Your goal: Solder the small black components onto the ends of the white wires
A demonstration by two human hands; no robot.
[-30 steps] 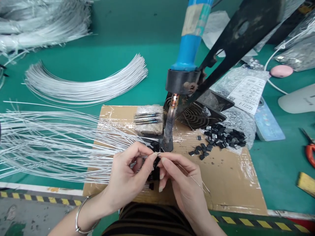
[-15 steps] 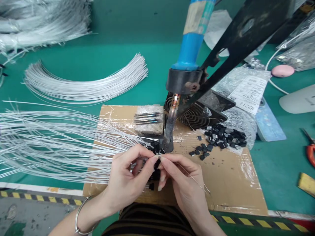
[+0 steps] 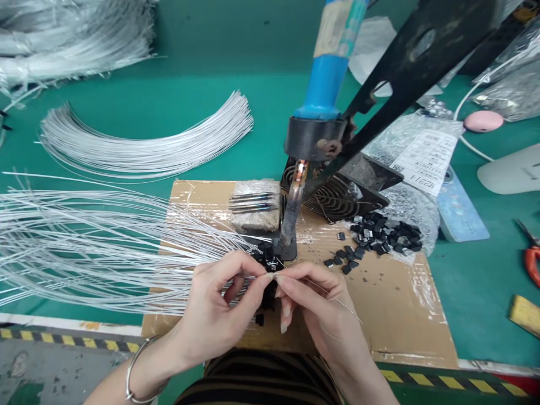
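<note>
My left hand [image 3: 219, 306] and my right hand [image 3: 318, 312] meet fingertip to fingertip above a cardboard sheet [image 3: 388, 315], just in front of the tip of a fixed soldering iron [image 3: 291, 222] with a blue handle. The left thumb and forefinger pinch a thin white wire [image 3: 242, 277] that runs off to the left. The right thumb and forefinger pinch a fine wire [image 3: 341, 304] trailing to the right. Small black parts [image 3: 270, 260] lie right beside the fingertips. Whether a part sits between the fingers is hidden.
Loose white wires [image 3: 84, 242] fan out at the left, with a curved bundle [image 3: 143, 152] behind them. A heap of black components [image 3: 382, 236] lies at the right by a fan grille [image 3: 333, 199]. Bags, a pink object [image 3: 483, 121] and scissors [image 3: 532, 261] lie further right.
The pinching fingertips have dropped slightly toward me, and the right fingers have curled a little more. Everything else is still.
</note>
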